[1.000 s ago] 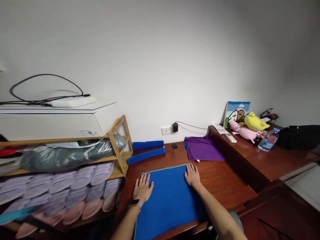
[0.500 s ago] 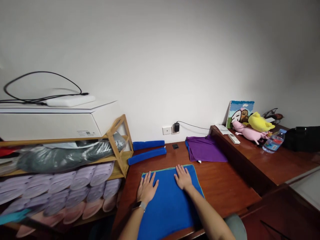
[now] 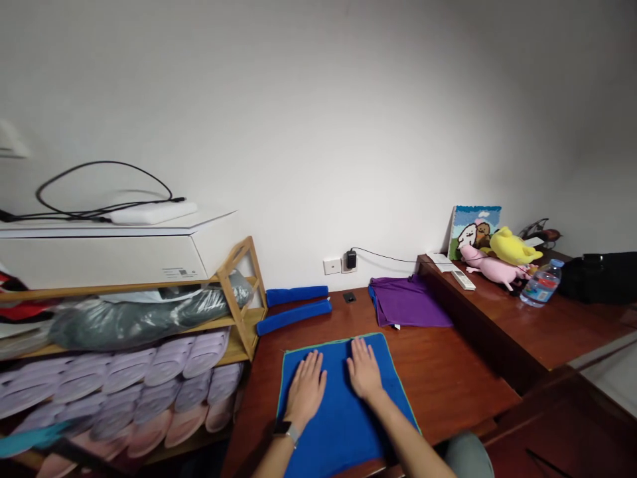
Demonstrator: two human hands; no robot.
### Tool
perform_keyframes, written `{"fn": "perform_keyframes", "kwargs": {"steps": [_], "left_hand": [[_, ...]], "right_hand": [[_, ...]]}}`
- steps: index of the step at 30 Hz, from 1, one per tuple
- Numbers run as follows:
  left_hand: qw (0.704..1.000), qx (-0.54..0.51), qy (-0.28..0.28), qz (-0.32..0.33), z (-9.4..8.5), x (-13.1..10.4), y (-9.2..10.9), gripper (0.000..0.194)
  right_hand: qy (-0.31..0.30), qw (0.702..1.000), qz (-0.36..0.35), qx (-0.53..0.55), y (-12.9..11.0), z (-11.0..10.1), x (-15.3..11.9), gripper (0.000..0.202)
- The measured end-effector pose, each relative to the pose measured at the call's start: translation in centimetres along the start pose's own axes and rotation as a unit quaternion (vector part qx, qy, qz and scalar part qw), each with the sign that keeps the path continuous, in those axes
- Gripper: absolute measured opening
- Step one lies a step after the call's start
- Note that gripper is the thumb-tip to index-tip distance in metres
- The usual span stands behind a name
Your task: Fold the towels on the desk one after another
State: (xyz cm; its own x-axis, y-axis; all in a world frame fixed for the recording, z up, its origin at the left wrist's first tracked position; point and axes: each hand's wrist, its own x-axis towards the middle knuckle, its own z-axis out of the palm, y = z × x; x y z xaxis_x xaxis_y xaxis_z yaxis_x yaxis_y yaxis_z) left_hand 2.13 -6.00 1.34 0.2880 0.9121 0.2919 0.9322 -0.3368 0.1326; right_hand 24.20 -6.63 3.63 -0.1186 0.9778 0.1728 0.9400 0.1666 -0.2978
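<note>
A blue cloth (image 3: 338, 405) with a green edge lies spread on the brown wooden table. My left hand (image 3: 306, 388) rests flat on its left half, fingers stretched out, a watch on the wrist. Flat on the upper right part of the cloth is my right hand (image 3: 365, 368), its fingers extended too. Two folded blue cloth strips (image 3: 294, 317) lie behind, near the wall. To the back right sits a stack of purple cloths (image 3: 411, 302), with a bit of blue showing at its left edge.
At the left stands a wooden rack (image 3: 239, 299) with slippers (image 3: 164, 358) and a white box (image 3: 99, 255). A raised shelf (image 3: 527, 318) on the right bears a water bottle (image 3: 542, 284), plush toys (image 3: 512, 247) and a remote (image 3: 463, 279). A charger (image 3: 351, 258) is plugged into the wall.
My left hand has slid inward from the cloth's left edge, so that edge now shows. My right hand is slightly lower in view. The camera view has shifted a little.
</note>
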Motion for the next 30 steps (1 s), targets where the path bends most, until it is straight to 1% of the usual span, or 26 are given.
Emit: {"fn": "perform_keyframes", "kwargs": {"steps": [2, 3, 5, 7, 10, 12, 14, 15, 17, 19, 21, 23, 24, 25, 27, 28, 30], "left_hand": [[0.999, -0.008, -0.027, 0.024, 0.9, -1.3, 2.1, 0.062], [0.999, -0.008, -0.035, 0.025, 1.2, -1.9, 2.7, 0.061], [0.999, -0.005, -0.038, 0.005, 1.4, -3.0, 3.0, 0.061], [0.999, -0.002, -0.041, -0.021, 1.1, -3.7, 1.8, 0.062], [0.998, 0.005, -0.047, -0.052, 0.2, -4.4, -1.3, 0.064], [0.997, 0.007, -0.040, -0.064, -0.6, -4.8, -3.1, 0.064], [0.997, 0.008, -0.033, -0.067, -1.3, -5.1, -3.9, 0.064], [0.997, 0.009, -0.030, -0.065, -1.6, -5.2, -3.8, 0.065], [0.999, 0.010, -0.018, -0.051, -2.0, -5.5, -2.6, 0.065], [1.000, 0.002, 0.002, -0.019, -1.9, -6.2, -0.3, 0.065], [1.000, -0.011, 0.012, 0.019, -1.3, -7.3, 2.2, 0.063], [0.999, -0.016, -0.009, 0.033, -0.5, -8.6, 4.0, 0.062], [0.999, -0.016, -0.022, 0.031, -0.3, -9.2, 4.4, 0.061], [0.999, -0.015, -0.032, 0.025, -0.1, -9.9, 4.5, 0.061], [0.999, -0.010, -0.039, 0.013, -0.2, -10.9, 3.6, 0.062], [0.999, -0.007, -0.036, 0.008, -0.4, -11.4, 2.7, 0.063], [1.000, 0.000, -0.027, -0.001, -0.9, -12.2, 0.6, 0.066]], "right_hand": [[-0.015, 0.999, -0.043, 0.025, -2.4, 1.6, -1.9, 0.064], [-0.026, 0.998, -0.054, 0.033, -3.0, 2.0, -2.6, 0.064], [-0.045, 0.997, -0.047, 0.037, -3.0, 1.9, -3.5, 0.064], [-0.062, 0.998, -0.018, 0.023, -1.1, 0.6, -3.9, 0.065], [-0.081, 0.995, 0.057, -0.014, 3.4, -2.2, -4.0, 0.066], [-0.092, 0.991, 0.097, -0.030, 6.1, -3.9, -4.1, 0.066], [-0.106, 0.988, 0.110, -0.034, 7.4, -5.1, -4.2, 0.067], [-0.108, 0.987, 0.111, -0.035, 7.4, -5.4, -4.3, 0.067], [-0.087, 0.990, 0.104, -0.033, 6.1, -5.3, -4.7, 0.067], [-0.040, 0.996, 0.077, -0.021, 3.2, -4.0, -5.5, 0.066], [-0.008, 1.000, 0.016, 0.009, -0.3, -2.0, -6.8, 0.064], [-0.015, 0.998, -0.040, 0.038, -3.2, 0.0, -8.3, 0.063], [-0.024, 0.997, -0.054, 0.047, -4.2, 0.6, -9.0, 0.063], [-0.034, 0.996, -0.059, 0.051, -4.7, 1.0, -9.6, 0.063], [-0.048, 0.996, -0.053, 0.050, -4.4, 0.7, -10.4, 0.064], [-0.053, 0.996, -0.046, 0.046, -3.6, 0.2, -10.6, 0.065], [-0.060, 0.997, -0.018, 0.033, -1.3, -1.3, -10.7, 0.065]]}}
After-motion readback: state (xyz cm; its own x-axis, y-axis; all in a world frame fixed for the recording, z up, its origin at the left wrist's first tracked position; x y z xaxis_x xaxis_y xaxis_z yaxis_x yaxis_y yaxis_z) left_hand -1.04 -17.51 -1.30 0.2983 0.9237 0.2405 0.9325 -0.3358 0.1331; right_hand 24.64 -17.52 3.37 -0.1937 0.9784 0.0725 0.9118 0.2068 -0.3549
